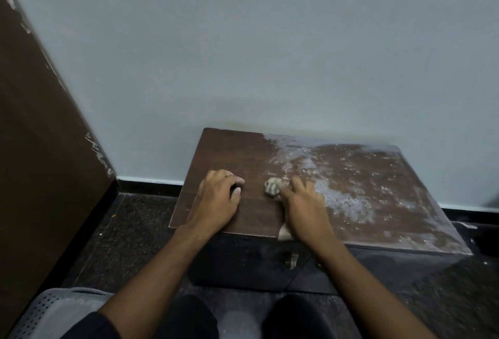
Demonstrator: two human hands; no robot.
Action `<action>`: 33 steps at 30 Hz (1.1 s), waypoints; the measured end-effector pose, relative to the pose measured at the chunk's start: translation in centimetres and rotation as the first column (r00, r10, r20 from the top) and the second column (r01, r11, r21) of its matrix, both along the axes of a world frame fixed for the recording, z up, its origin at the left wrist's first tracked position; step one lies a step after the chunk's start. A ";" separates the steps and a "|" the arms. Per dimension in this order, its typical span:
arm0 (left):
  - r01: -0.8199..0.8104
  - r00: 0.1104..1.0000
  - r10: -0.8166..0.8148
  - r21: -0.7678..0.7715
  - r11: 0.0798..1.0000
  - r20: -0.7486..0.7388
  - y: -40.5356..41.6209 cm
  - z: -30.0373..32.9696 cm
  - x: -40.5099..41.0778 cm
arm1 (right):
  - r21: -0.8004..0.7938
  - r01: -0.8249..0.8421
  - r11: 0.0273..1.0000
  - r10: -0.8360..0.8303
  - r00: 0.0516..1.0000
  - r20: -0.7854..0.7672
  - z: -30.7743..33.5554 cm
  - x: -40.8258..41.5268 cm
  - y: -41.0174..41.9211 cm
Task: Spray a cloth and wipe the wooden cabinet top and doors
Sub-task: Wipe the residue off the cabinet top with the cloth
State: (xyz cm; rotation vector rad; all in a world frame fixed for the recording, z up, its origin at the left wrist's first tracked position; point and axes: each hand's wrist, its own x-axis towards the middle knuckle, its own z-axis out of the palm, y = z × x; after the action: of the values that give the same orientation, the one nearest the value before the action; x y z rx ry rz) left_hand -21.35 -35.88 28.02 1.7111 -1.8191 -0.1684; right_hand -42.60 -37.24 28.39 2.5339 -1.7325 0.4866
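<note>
Cloth [272,187]: striped rag, bunched, lying on the cabinet top [364,193] at centre frame; a tail of it hangs over the front edge just below my right wrist.
Right hand [303,203]: I hold it down on the cloth, fingers [297,183] curled over the wad and pressing it to the wood.
Left hand [216,198]: resting on the dark, clean-looking left part of the top, fingers loosely bent and holding nothing.
Key relation: the pale, dusty film lies to the right of the cloth and toward the upper right of the frame; the right hand is the nearer one, so I judge the next stroke runs rightward and away from me.
Progress: left part looks wiped, right part still filmed; the doors [378,265] below the front edge appear not yet done.
Surroundings: pale wall [243,55] behind, dark floor [140,217], a perforated grey basket [51,311] at lower left.
Writing: no brand, label or text legible anywhere.
</note>
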 end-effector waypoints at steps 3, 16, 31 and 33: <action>-0.004 1.000 0.004 0.016 1.000 0.024 -0.1 0.1 -0.1 | 0.026 0.087 0.996 -0.087 0.996 0.005 0.7 0.8 -1.8; -0.005 0.999 0.006 -0.033 0.999 0.032 -0.8 -0.3 -0.1 | 0.052 0.126 0.991 -0.128 0.991 0.039 0.6 0.1 0.4; -0.017 1.000 0.017 -0.021 1.000 -0.011 -2.8 1.1 1.5 | 0.082 -0.067 0.994 0.066 0.998 0.021 0.4 4.6 -1.5; -0.015 1.000 0.014 -0.027 1.000 -0.013 -3.6 1.4 1.9 | 0.033 -0.173 0.984 0.173 0.985 0.006 0.0 3.9 0.0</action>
State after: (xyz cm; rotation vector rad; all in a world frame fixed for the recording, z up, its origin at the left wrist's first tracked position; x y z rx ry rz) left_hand -19.44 -39.52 29.44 1.7000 -1.7911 -0.1476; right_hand -38.70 -37.19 28.44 2.7224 -1.5409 0.4730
